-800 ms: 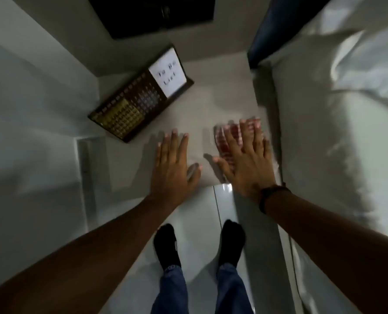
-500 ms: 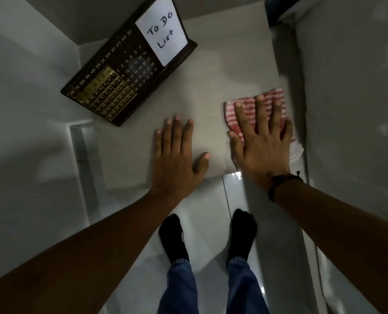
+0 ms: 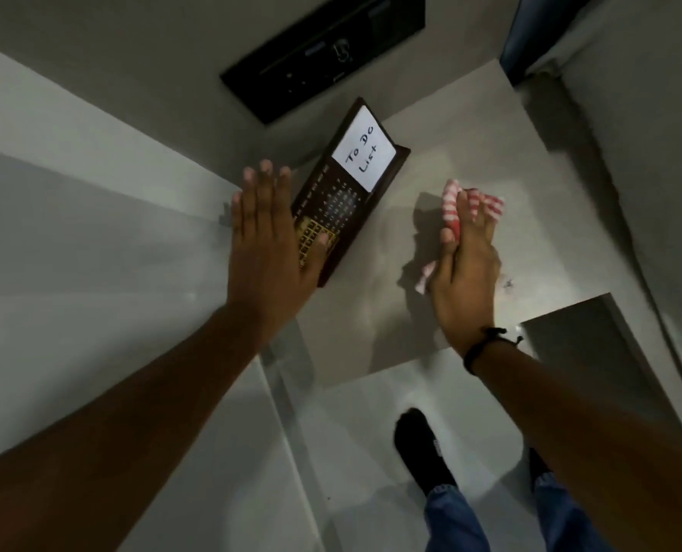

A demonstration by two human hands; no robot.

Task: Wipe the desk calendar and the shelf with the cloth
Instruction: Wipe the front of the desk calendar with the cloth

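Shelf (image 3: pixel 470 125) grey in dim room, calendar (image 3: pixel 355 193) at rear left

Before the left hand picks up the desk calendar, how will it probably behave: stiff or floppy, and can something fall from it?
The desk calendar looks like a rigid dark frame, so it should probably lift as one stiff piece under the left hand. Its white To Do List card seems only slotted in and might slide out if tilted. It lies flat on the shelf, so a push would likely slide it.

left hand (image 3: pixel 269 249) hides calendar (image 3: pixel 343 201) corner, cloth (image 3: pixel 450 209) blurred
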